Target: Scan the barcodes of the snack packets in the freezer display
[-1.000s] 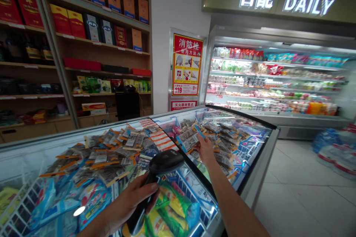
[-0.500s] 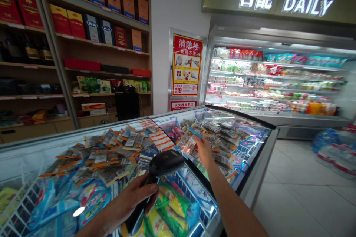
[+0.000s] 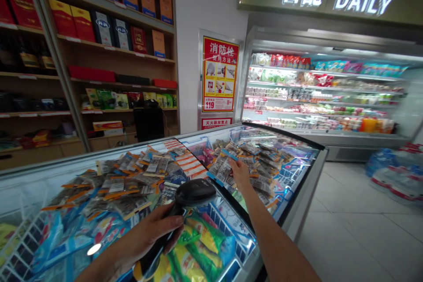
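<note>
My left hand [image 3: 155,231] is wrapped around the handle of a black handheld barcode scanner [image 3: 195,191], whose head points forward over the chest freezer. Farther forward, my right hand [image 3: 240,174] pinches the right side of a clear packet [image 3: 221,167] with blue edges and a white printed label. What the packet contains is too small to make out. Around and behind my right hand lies a heap of similar packets [image 3: 264,167], mostly orange-edged, on the freezer's glass top. Another such pile [image 3: 127,183] spreads over the glass to the left.
Under the glass are green and yellow bags [image 3: 198,246] and blue bags [image 3: 69,238] in wire baskets. The freezer's dark-edged frame [image 3: 307,185] runs along the right. Wrapped water bottles [image 3: 396,176] stand on the floor. Behind are boxed-goods shelves [image 3: 112,44] and a lit refrigerated display [image 3: 324,97].
A red glow on the held packet has gone, and its label is now plain to see. The packet's lower end has swung slightly down and left. Both hands keep their grips.
</note>
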A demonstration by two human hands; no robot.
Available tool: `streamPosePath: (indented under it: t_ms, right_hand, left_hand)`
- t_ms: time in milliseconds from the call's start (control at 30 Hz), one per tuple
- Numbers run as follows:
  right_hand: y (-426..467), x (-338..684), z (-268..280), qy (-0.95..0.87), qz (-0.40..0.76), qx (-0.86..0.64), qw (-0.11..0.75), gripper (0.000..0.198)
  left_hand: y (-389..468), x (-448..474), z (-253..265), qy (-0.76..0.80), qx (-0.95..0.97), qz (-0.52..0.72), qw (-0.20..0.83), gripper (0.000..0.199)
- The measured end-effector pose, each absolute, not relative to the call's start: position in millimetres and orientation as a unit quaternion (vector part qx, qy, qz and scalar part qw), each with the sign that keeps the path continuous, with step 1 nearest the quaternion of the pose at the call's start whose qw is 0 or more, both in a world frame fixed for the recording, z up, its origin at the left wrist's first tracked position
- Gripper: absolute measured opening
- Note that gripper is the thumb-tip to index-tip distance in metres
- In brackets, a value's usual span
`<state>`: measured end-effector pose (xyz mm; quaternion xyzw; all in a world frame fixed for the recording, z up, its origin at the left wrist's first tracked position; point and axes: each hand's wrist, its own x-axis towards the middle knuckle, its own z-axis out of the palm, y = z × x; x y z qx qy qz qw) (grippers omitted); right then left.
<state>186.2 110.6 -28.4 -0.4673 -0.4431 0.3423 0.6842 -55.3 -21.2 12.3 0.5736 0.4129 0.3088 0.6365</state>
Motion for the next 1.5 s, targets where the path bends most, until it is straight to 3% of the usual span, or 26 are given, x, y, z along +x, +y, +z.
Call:
streamPosePath:
  t_ms: [467,733,833,1000,1233,1367,1500]
  right_hand:
    - [115.9,189.6,-33.5,-0.45,0.323,-0.487,0.676,0.029]
    - [121.6,195.8,-39.3,-0.485,0.271,-0.5,0.665,0.032]
    - [118.0,195.0,-34.6,-0.529,0.192,-0.498,0.66,0.032]
    - [102.3,170.4,-29.5,-0.723,0.037,-0.45,0.523,0.025]
    - [71.2,127.2,-42.3,-0.842,-0.035,-0.463,0.273,0.025]
    - [68.0,123.7,-46.7,-0.839,-0.049,-0.493,0.224,0.032]
    - [75.5,129.0,-45.3,-0.803,-0.018,-0.541,0.249,0.024]
  left_hand:
    - [-26.3,-56.2,25.3,0.45,0.516,0.312,0.659,0.034]
    - [-29.4,-55.5,28.8,0.448,0.476,0.318,0.687,0.036]
    - [-29.3,-54.6,27.7,0.449,0.476,0.326,0.683,0.036]
    - [-28.5,-54.8,32.1,0.462,0.477,0.347,0.663,0.033]
    - [-31.6,-59.9,43.2,0.472,0.497,0.372,0.626,0.035]
    - [-31.4,-63.1,46.3,0.459,0.509,0.375,0.624,0.036]
    - [-30.9,-64.6,49.0,0.445,0.519,0.369,0.63,0.035]
